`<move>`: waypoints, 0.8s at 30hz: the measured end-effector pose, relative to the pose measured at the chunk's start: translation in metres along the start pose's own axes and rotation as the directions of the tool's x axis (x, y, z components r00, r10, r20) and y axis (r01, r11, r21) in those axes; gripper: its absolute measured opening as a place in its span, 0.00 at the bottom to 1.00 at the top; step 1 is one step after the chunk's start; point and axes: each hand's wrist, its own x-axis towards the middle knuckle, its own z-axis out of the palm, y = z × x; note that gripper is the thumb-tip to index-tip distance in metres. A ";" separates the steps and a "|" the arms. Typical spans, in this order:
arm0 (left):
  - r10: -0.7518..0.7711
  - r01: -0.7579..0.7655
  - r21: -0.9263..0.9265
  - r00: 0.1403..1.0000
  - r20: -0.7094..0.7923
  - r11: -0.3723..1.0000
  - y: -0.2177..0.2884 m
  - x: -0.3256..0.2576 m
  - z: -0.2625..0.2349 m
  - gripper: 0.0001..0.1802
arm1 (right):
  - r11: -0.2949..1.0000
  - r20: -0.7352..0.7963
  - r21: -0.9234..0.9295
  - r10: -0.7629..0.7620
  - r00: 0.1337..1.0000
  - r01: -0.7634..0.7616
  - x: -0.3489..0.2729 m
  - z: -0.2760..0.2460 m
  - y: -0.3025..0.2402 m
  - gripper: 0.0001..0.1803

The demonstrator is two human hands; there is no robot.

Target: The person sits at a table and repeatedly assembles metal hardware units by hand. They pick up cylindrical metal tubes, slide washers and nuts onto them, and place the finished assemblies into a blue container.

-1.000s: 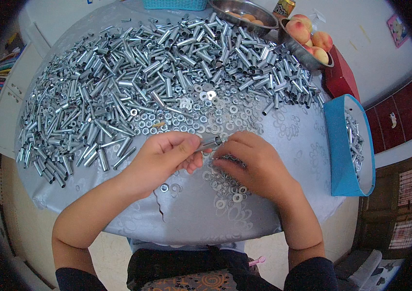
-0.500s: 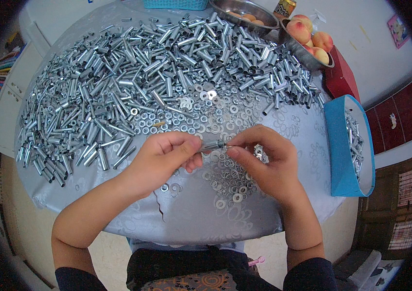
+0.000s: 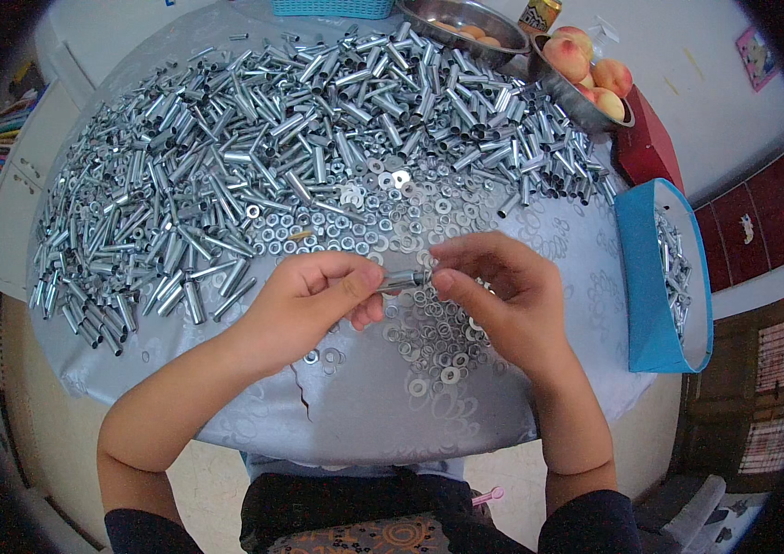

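My left hand is closed, its thumb and fingers pinching a short silvery metal sleeve bolt that points right. At the bolt's right end, my right hand has its thumb tip close against the end, while the index finger is raised apart above it. Whether a small ring or nut sits on that end is too small to tell. Below and between the hands lie loose washers. Just beyond them are several hex nuts and more flat washers. A large heap of metal sleeves covers the far part of the table.
A blue fabric bin holding metal pieces stands at the right edge of the cloth-covered table. Along the back are a metal bowl of eggs, a can, a bowl of peaches, a red box and a turquoise basket.
My right index finger has lifted off the bolt's end and away from the thumb. My left hand keeps its hold in nearly the same place.
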 end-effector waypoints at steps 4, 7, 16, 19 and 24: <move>0.011 -0.011 0.015 1.000 0.009 1.000 0.001 -0.001 0.000 0.14 | 0.974 0.047 -0.171 -0.140 0.989 0.146 0.001 -0.005 0.006 0.09; 0.031 -0.031 0.044 0.999 0.007 0.999 0.002 -0.001 0.001 0.14 | 0.922 0.100 -0.292 -0.234 0.967 0.253 0.001 -0.004 0.002 0.08; 0.011 -0.011 0.051 1.000 -0.003 0.999 0.008 -0.009 0.008 0.17 | 0.865 0.177 -0.342 -0.325 0.929 0.368 0.002 -0.004 -0.001 0.07; 0.007 -0.007 -0.035 1.000 -0.005 0.999 0.002 -0.016 0.015 0.21 | 0.893 0.195 -0.289 -0.299 0.934 0.346 -0.001 -0.001 0.000 0.09; -0.169 0.161 -0.201 0.985 -0.027 0.966 0.001 -0.016 0.022 0.26 | 0.917 0.203 -0.190 -0.313 0.928 0.351 -0.003 0.004 0.003 0.10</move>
